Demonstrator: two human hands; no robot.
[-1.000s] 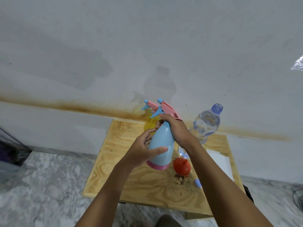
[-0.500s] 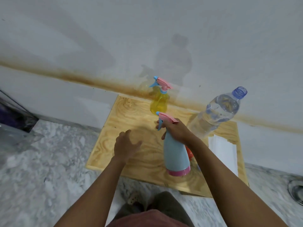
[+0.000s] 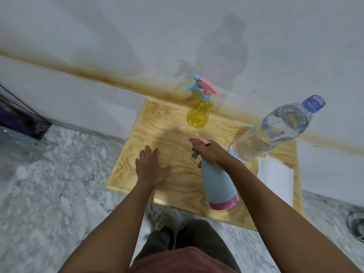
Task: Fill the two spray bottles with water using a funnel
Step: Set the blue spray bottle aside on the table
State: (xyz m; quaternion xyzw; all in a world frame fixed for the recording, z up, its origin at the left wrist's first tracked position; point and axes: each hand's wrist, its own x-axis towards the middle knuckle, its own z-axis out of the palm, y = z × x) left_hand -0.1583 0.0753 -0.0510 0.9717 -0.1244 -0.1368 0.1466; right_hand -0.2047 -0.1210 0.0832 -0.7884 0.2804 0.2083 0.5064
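Head view, looking down on a small plywood table (image 3: pixel 157 125) set against a stained wall (image 3: pixel 118 36) on a marble-patterned floor (image 3: pixel 59 184). The right hand (image 3: pixel 210 152) has its fingers curled round the neck of the blue spray bottle (image 3: pixel 218 182), just below the pink trigger head. The bottle is upright with a slight tilt, and its pink base sits just inside the table's near edge; whether the base rests on the wood cannot be told. The left hand (image 3: pixel 151 168) holds nothing. It is palm down with fingers straight and slightly spread, over the table's left front part near the left and near edges; contact with the wood cannot be told. The yellow spray bottle (image 3: pixel 198 115) stands upright at the far edge, just beside the wall, with its trigger head on, well apart from both hands. The water bottle (image 3: pixel 275 133), clear, uncapped and largely full, stands toward the far right corner, just beside the right forearm. A white sheet (image 3: pixel 275 178) lies along the right edge. Bare wood shows across the left half, between the left hand and the yellow spray bottle.
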